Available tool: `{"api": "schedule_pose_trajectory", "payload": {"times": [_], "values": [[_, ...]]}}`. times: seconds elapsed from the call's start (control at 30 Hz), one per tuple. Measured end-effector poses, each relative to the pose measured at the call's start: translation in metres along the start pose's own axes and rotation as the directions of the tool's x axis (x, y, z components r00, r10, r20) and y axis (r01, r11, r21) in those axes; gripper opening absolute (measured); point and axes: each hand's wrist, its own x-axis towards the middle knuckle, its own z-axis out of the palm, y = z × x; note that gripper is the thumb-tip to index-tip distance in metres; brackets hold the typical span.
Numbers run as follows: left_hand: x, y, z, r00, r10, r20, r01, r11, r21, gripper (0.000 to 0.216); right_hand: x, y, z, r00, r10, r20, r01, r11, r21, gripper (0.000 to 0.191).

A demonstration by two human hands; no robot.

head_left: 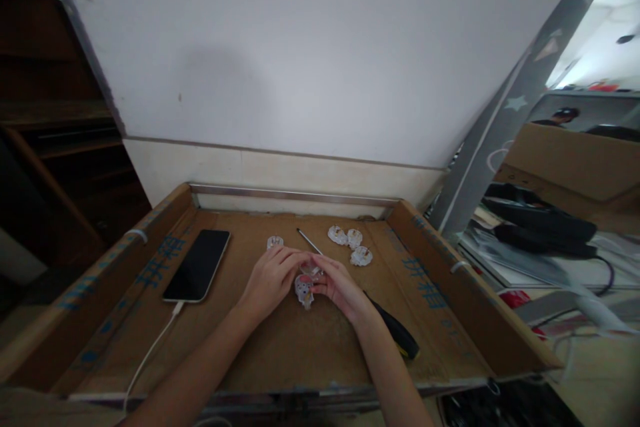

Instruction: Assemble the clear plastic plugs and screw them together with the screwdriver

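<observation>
Both my hands meet over the middle of the cardboard tray. A small clear plastic piece (303, 288) with dark holes and a brassy bit sits between them. My left hand (270, 281) has its fingers bent together around the left and far side of this piece. From the right, my right hand (343, 288) pinches it with curled fingers. Fingers cover part of the piece. Beneath the right hand and wrist lies a screwdriver; its metal shaft (309, 241) shows beyond the fingers, its black and yellow handle (398, 333) right of the wrist.
Three similar clear pieces (355, 238) lie at the back right, another (275, 241) just beyond my left hand. A phone (198, 265) with a white cable (153, 351) rests at the left. Raised walls edge the cardboard tray (445, 280). Behind stands a white wall (310, 67).
</observation>
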Motion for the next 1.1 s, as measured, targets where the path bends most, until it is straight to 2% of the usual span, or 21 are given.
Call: {"api": "schedule_pose_trajectory", "payload": {"times": [0.1, 0.2, 0.3, 0.43, 0.53, 0.7, 0.77, 0.9, 1.1], "values": [[0.0, -0.002, 0.0, 0.999, -0.04, -0.016, 0.04, 0.999, 0.015, 0.032, 0.001, 0.0, -0.001, 0.999, -0.014, -0.029, 0.015, 1.0, 0.015, 0.034], [-0.002, -0.006, -0.002, 0.991, -0.134, -0.032, 0.137, 0.983, 0.125, 0.032, 0.004, 0.001, -0.004, 0.995, -0.041, -0.096, 0.045, 0.998, 0.034, 0.033], [-0.005, -0.011, 0.0, 0.98, -0.197, 0.031, 0.182, 0.946, 0.269, 0.022, 0.008, 0.003, -0.009, 0.983, -0.077, -0.168, 0.086, 0.995, 0.051, 0.029], [-0.008, -0.015, 0.005, 0.97, -0.209, 0.122, 0.155, 0.924, 0.349, 0.007, 0.009, 0.004, -0.011, 0.974, -0.109, -0.198, 0.124, 0.99, 0.063, 0.028], [-0.006, -0.014, 0.007, 0.973, -0.2, 0.115, 0.149, 0.924, 0.352, 0.004, 0.008, 0.003, -0.011, 0.977, -0.111, -0.182, 0.125, 0.99, 0.068, 0.028], [-0.001, -0.008, 0.001, 0.976, -0.216, -0.035, 0.218, 0.939, 0.266, 0.009, 0.009, 0.003, -0.014, 0.982, -0.108, -0.154, 0.123, 0.989, 0.087, 0.028], [0.0, -0.005, 0.0, 0.981, -0.184, -0.062, 0.193, 0.959, 0.207, 0.01, 0.01, 0.003, -0.014, 0.985, -0.101, -0.142, 0.115, 0.989, 0.088, 0.03], [0.0, -0.001, 0.002, 0.996, -0.087, -0.001, 0.086, 0.982, 0.171, 0.01, 0.01, 0.003, -0.012, 0.99, -0.084, -0.11, 0.093, 0.993, 0.076, 0.036], [0.001, -0.001, 0.004, 0.999, -0.048, 0.013, 0.044, 0.978, 0.204, 0.014, 0.006, 0.003, -0.008, 0.992, -0.083, -0.096, 0.088, 0.995, 0.055, 0.035]]}}
